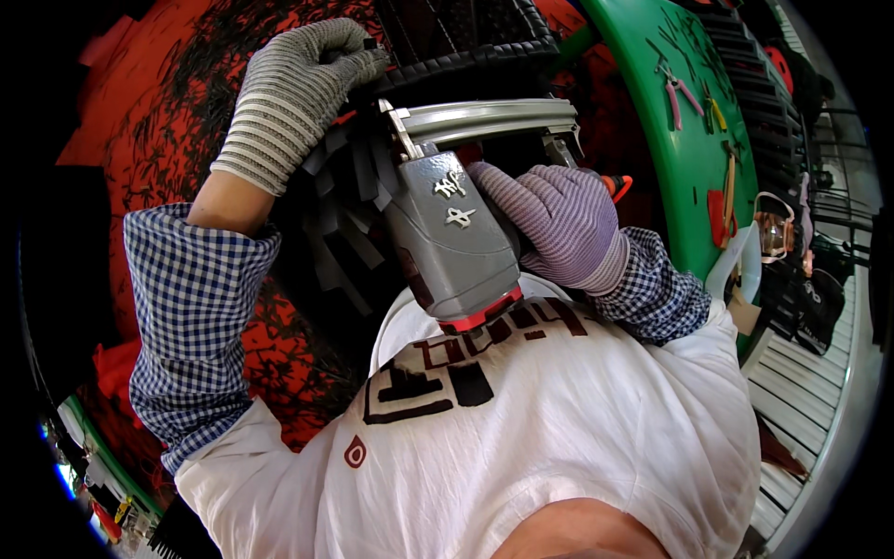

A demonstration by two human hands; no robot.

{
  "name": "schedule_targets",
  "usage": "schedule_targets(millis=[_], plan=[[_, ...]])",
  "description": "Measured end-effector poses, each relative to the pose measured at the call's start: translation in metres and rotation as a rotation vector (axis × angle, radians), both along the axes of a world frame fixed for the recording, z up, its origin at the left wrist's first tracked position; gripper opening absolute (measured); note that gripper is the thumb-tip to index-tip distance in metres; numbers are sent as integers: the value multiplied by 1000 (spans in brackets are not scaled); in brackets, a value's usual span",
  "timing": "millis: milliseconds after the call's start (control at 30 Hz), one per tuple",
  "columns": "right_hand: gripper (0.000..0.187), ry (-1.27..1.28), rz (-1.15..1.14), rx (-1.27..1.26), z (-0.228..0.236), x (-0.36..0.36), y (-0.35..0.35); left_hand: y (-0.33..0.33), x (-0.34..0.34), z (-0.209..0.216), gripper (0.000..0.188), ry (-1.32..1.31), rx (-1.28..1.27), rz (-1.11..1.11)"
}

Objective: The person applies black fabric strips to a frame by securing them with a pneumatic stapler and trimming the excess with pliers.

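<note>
A grey staple gun [454, 244] with a red end cap and a long silver magazine [494, 114] lies across the front of my body. My right hand [566, 222], in a purple-striped glove, is wrapped round its handle. Beyond its nose stands a frame wrapped in black strip [466, 61]. My left hand [296, 102], in a grey-and-white striped glove, pinches at the frame's left corner; a small dark end shows at its fingertips, too little to name. Loose dark strips [345, 200] hang below that corner, left of the staple gun.
A green table [638, 56] on the right bears pink-handled pliers [684, 98], yellow-handled pliers [715, 114] and a wooden-handled tool [731, 186]. Many black scraps lie on the red floor covering [130, 102]. An orange fitting [618, 184] sits beside my right hand.
</note>
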State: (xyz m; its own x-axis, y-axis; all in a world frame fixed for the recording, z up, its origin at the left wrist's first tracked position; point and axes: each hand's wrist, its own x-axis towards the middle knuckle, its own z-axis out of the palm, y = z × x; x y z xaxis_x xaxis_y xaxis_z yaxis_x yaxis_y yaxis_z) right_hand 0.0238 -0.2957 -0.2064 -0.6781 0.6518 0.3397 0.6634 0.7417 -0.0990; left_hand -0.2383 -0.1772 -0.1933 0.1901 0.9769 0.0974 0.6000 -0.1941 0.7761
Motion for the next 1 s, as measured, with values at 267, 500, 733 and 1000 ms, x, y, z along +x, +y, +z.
schedule_targets(millis=[267,500,733,1000], plan=[[55,8,-28,-8,-10,3,-1,8,3,-8,19,-38,-39,-34],[55,67,11,21,-8,-6,-2,0,-9,0,19,0,-97,0],[55,25,-19,27,-11,-3,-3,17,-15,-17,19,-66,-84,-76],[54,34,-48,-22,-12,-6,-5,26,-20,-24,20,-19,-74,-118]])
